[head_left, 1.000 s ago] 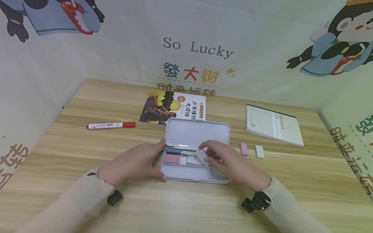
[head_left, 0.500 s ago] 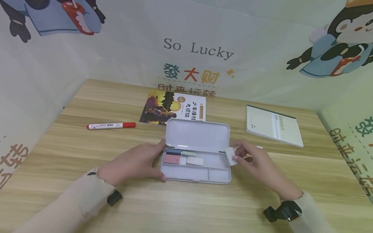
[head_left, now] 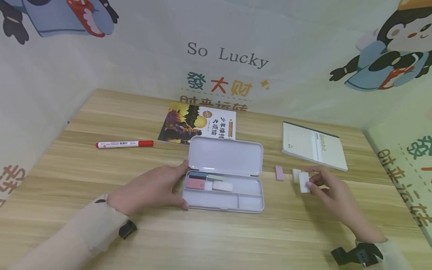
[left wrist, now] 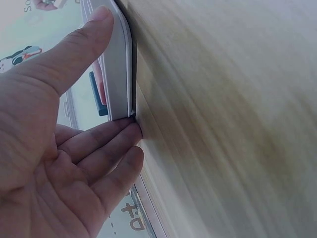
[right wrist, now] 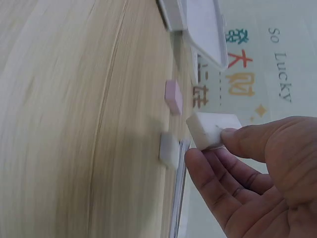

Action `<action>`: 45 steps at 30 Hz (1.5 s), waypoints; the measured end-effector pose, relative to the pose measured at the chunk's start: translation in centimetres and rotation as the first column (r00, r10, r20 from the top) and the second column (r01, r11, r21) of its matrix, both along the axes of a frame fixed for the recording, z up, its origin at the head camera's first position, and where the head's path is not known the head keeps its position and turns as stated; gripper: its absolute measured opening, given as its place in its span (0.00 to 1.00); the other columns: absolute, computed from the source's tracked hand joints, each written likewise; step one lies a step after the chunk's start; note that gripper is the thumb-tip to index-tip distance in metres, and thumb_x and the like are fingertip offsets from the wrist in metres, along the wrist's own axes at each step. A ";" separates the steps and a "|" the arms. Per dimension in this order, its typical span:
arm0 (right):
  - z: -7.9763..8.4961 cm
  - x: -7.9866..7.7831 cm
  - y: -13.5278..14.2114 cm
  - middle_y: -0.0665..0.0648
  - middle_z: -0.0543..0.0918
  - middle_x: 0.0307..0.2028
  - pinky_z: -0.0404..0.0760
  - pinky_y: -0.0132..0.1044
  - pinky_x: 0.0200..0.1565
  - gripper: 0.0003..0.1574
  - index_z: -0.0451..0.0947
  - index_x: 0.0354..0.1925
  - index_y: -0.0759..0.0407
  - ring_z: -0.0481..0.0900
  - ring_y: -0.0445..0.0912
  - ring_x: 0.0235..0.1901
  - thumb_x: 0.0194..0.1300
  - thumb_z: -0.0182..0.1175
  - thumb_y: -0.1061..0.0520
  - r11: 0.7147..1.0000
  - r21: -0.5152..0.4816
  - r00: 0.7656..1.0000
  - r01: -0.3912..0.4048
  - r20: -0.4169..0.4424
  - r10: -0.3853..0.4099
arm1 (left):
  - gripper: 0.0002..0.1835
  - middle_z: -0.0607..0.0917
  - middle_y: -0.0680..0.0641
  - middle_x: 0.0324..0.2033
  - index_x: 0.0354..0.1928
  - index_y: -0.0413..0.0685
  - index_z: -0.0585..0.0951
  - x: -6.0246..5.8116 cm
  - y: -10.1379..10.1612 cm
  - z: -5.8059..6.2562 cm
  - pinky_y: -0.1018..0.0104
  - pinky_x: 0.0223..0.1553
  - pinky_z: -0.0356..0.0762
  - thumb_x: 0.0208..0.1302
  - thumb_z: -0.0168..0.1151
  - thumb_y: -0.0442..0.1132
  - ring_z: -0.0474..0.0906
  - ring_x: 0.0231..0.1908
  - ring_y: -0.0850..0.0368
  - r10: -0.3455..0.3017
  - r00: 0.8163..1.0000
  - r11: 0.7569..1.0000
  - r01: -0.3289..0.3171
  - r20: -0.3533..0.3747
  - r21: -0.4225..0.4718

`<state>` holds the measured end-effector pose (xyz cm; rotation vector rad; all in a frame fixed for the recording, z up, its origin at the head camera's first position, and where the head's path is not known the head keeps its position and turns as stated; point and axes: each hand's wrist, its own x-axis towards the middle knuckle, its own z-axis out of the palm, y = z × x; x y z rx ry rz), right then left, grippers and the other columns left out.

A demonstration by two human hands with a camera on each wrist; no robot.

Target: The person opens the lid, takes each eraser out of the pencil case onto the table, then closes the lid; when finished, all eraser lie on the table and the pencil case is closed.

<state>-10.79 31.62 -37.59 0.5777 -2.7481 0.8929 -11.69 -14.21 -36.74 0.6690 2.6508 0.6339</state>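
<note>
The right hand (head_left: 332,195) pinches a white eraser (head_left: 304,182) between thumb and fingers, held just above the surface (head_left: 216,240), well to the right of the pencil case (head_left: 213,200). A second white eraser (head_left: 296,175) lies just behind it and to its left, partly covered in the head view; the right wrist view shows the two apart. The notebook's (head_left: 315,145) near edge sits close behind the fingers, so the wider room lies toward the person and to the right, where wood grain runs on. Leftward, a lilac eraser (head_left: 279,173) stands between the second white eraser and the case, with a strip of surface on each side of it.

One second ago the right hand had this block over the case's rear compartment; half a second ago it was at the case's right end. The left hand (head_left: 152,187) has stayed put, fingers spread, thumb against the case's front left corner and fingertips at its rear one.

In the head view the held eraser's long axis runs from near to far, broad face toward the camera; its exact tilt I cannot tell. The lilac eraser points much the same way. The case lies lengthwise left to right, its lid (head_left: 225,155) raised at the back.
</note>
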 end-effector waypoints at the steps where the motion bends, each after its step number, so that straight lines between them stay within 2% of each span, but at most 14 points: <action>1: 0.0 0.0 0.5 0.63 0.85 0.33 0.84 0.19 0.34 0.21 0.76 0.57 0.70 0.80 0.29 0.37 0.67 0.65 0.73 1.000 0.015 1.000 0.014 -0.003 -0.014 | 0.66 0.79 0.34 0.69 0.82 0.35 0.54 0.0 0.0 0.0 0.49 0.67 0.80 0.51 0.81 0.59 0.81 0.55 0.54 0.000 1.000 1.000 0.000 0.002 0.004; 3: 0.0 -0.1 1.4 0.62 0.85 0.33 0.83 0.19 0.34 0.22 0.76 0.57 0.70 0.82 0.32 0.35 0.66 0.65 0.73 0.998 0.043 0.999 0.046 0.003 -0.046 | 0.66 0.77 0.34 0.70 0.82 0.35 0.54 -0.1 0.1 -0.1 0.48 0.69 0.79 0.51 0.81 0.58 0.81 0.59 0.51 0.000 1.000 1.000 0.000 0.010 0.014; 5: 0.0 -0.2 2.2 0.62 0.85 0.33 0.82 0.19 0.33 0.22 0.76 0.57 0.69 0.82 0.31 0.35 0.66 0.66 0.73 0.995 0.071 0.997 0.076 0.013 -0.077 | 0.65 0.76 0.34 0.71 0.82 0.35 0.54 -0.1 0.3 -0.1 0.48 0.70 0.78 0.52 0.82 0.58 0.81 0.62 0.49 0.001 1.000 1.000 -0.001 0.016 0.023; 11: -0.7 -0.8 3.8 0.66 0.88 0.36 0.80 0.23 0.34 0.21 0.74 0.57 0.69 0.73 0.19 0.36 0.66 0.64 0.73 0.989 0.108 0.994 0.098 0.043 -0.103 | 0.65 0.77 0.34 0.71 0.82 0.36 0.54 0.1 0.5 -0.2 0.48 0.69 0.78 0.51 0.82 0.57 0.80 0.57 0.53 0.003 1.000 1.000 -0.004 0.023 0.029; 14: -0.9 -1.1 4.2 0.69 0.88 0.36 0.81 0.23 0.34 0.21 0.73 0.57 0.71 0.74 0.21 0.36 0.67 0.63 0.74 0.987 0.120 0.992 0.103 0.056 -0.110 | 0.66 0.78 0.34 0.70 0.82 0.36 0.54 0.0 0.6 -0.3 0.48 0.69 0.79 0.51 0.82 0.58 0.80 0.58 0.53 -0.001 1.000 1.000 0.000 0.014 0.020; 16: -0.9 -1.3 4.3 0.71 0.88 0.37 0.81 0.24 0.33 0.21 0.73 0.57 0.71 0.81 0.29 0.35 0.68 0.63 0.73 0.985 0.131 0.989 0.115 0.074 -0.126 | 0.66 0.77 0.35 0.70 0.82 0.36 0.53 0.0 0.6 -0.3 0.48 0.69 0.78 0.51 0.82 0.57 0.80 0.60 0.51 -0.001 1.000 1.000 0.001 0.013 0.020; 19: -1.0 -1.6 4.3 0.74 0.87 0.39 0.82 0.26 0.33 0.20 0.72 0.58 0.73 0.89 0.50 0.37 0.70 0.61 0.72 0.982 0.139 0.981 0.131 0.123 -0.149 | 0.66 0.77 0.35 0.71 0.82 0.36 0.53 -0.1 0.5 -0.3 0.48 0.69 0.78 0.51 0.82 0.58 0.80 0.59 0.52 0.000 1.000 1.000 -0.001 0.013 0.014; 21: -1.0 -1.7 4.2 0.77 0.86 0.40 0.83 0.28 0.34 0.19 0.72 0.59 0.74 0.89 0.62 0.39 0.71 0.60 0.71 0.981 0.141 0.975 0.136 0.157 -0.158 | 0.66 0.77 0.35 0.71 0.82 0.36 0.53 0.0 0.5 -0.3 0.48 0.70 0.78 0.51 0.82 0.57 0.80 0.60 0.52 0.000 1.000 1.000 0.000 0.009 0.015; 23: -0.9 -1.9 4.1 0.78 0.86 0.41 0.84 0.31 0.34 0.19 0.71 0.59 0.75 0.88 0.67 0.40 0.72 0.60 0.71 0.980 0.146 0.970 0.138 0.181 -0.164 | 0.66 0.77 0.36 0.71 0.82 0.36 0.53 0.0 0.4 -0.2 0.48 0.69 0.78 0.51 0.82 0.58 0.80 0.60 0.52 -0.004 1.000 1.000 0.004 -0.002 0.007; 26: -0.7 -2.1 4.1 0.79 0.85 0.42 0.83 0.30 0.33 0.19 0.72 0.59 0.76 0.87 0.67 0.42 0.73 0.59 0.70 0.977 0.159 0.959 0.145 0.219 -0.178 | 0.65 0.77 0.36 0.72 0.82 0.35 0.54 0.0 0.4 -0.1 0.48 0.71 0.77 0.51 0.82 0.57 0.79 0.64 0.50 -0.008 1.000 1.000 0.008 -0.015 0.005; 32: -0.8 -2.5 4.0 0.74 0.86 0.42 0.79 0.26 0.31 0.19 0.75 0.58 0.78 0.86 0.56 0.40 0.75 0.59 0.66 0.968 0.189 0.936 0.163 0.282 -0.212 | 0.66 0.79 0.36 0.70 0.82 0.35 0.54 0.1 0.3 -0.2 0.48 0.70 0.78 0.50 0.82 0.57 0.80 0.60 0.52 -0.005 1.000 1.000 0.005 -0.010 0.005; 37: -0.9 -2.9 4.1 0.72 0.86 0.41 0.79 0.25 0.32 0.19 0.77 0.57 0.79 0.85 0.52 0.39 0.74 0.60 0.66 0.970 0.193 0.939 0.146 0.282 -0.198 | 0.66 0.80 0.36 0.68 0.82 0.35 0.55 0.0 0.2 -0.2 0.49 0.68 0.79 0.50 0.82 0.58 0.81 0.57 0.54 -0.009 1.000 1.000 0.009 -0.014 -0.002; 41: -0.7 -3.1 3.8 0.73 0.86 0.42 0.80 0.26 0.32 0.20 0.77 0.57 0.79 0.86 0.55 0.39 0.73 0.61 0.65 0.969 0.208 0.944 0.135 0.271 -0.190 | 0.65 0.78 0.35 0.70 0.82 0.35 0.55 0.0 0.2 -0.1 0.48 0.70 0.78 0.51 0.82 0.57 0.81 0.62 0.49 0.001 1.000 1.000 -0.001 0.000 0.001; 45: -0.3 -3.0 3.1 0.78 0.81 0.43 0.85 0.37 0.33 0.21 0.75 0.57 0.80 0.86 0.65 0.39 0.73 0.61 0.65 0.965 0.208 0.959 0.159 0.201 -0.201 | 0.65 0.77 0.35 0.71 0.82 0.35 0.55 0.0 0.0 -0.1 0.48 0.70 0.77 0.51 0.82 0.57 0.80 0.64 0.48 0.005 1.000 1.000 -0.005 0.004 0.000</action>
